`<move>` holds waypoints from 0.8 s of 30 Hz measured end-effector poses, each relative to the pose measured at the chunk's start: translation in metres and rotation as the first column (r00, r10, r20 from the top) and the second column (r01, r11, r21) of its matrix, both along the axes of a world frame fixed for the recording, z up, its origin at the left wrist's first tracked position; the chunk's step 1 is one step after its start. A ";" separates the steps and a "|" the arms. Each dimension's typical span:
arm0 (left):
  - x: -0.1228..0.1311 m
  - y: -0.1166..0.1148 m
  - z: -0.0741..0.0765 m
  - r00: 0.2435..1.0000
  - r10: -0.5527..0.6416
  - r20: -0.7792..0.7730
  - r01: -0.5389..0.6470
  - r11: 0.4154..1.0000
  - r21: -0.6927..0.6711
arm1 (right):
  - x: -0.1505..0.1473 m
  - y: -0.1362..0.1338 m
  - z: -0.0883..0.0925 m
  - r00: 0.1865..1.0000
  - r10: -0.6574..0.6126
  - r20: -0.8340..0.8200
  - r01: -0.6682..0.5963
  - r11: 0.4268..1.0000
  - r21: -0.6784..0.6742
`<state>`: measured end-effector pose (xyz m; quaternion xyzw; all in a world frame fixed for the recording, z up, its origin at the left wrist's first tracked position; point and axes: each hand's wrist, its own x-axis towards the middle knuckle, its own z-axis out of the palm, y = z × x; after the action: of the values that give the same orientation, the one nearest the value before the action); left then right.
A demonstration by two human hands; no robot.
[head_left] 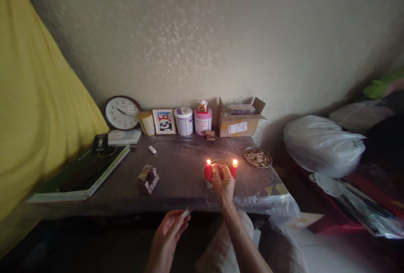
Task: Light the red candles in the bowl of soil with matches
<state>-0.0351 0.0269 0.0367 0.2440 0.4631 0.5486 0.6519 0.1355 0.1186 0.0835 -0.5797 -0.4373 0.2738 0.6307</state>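
Note:
Two short red candles stand in a small dish point(217, 162) on the dark table point(179, 167), and both burn: the left candle point(208, 171) and the right candle point(234, 167). My right hand point(222, 181) reaches between them, fingers pinched on a thin matchstick whose tip is at the left candle's flame. My left hand point(169, 231) stays low in front of the table edge, closed on a small matchbox point(186, 212).
A round dish of matchsticks point(257, 157) lies right of the candles. A small checkered box point(147, 179), books point(82, 172), a wall clock point(123, 113), a framed picture point(164, 121), jars and a cardboard box point(240, 122) line the table. White plastic bags point(320, 144) sit at the right.

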 end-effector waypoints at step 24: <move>0.006 -0.002 -0.005 0.995 -0.090 0.049 0.094 0.993 -0.074 | 0.167 -0.003 0.010 0.914 -0.405 -0.006 0.405 0.914 -0.005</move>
<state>-0.0290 0.0249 0.0317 0.2275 0.4572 0.5053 0.6957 0.3023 0.1160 0.0939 -0.6579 -0.3050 0.1401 0.6742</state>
